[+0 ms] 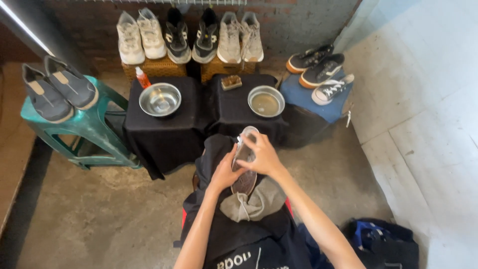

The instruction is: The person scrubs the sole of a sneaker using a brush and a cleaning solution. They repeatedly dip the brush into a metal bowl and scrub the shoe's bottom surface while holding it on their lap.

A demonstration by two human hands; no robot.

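Note:
I hold a brownish sneaker [245, 180] over my lap, its toe pointing away from me. My left hand [225, 172] grips its left side near the middle. My right hand [264, 155] lies over the top of the shoe near the toe. A grey cloth [261, 201] with a white lace lies on my dark apron under the shoe's heel. In front of my knees stand two black-draped stands, one bearing a steel bowl [160, 99], the other a steel bowl of cloudy water [266, 101] and a small brush [231, 82].
An orange bottle [143, 77] stands by the left bowl. Grey shoes [59, 88] rest on a green stool at left. Several sneakers line wicker boxes at the back. Black sneakers [318, 67] sit on a blue stand at right. A dark blue bag [383, 241] lies on the floor at lower right.

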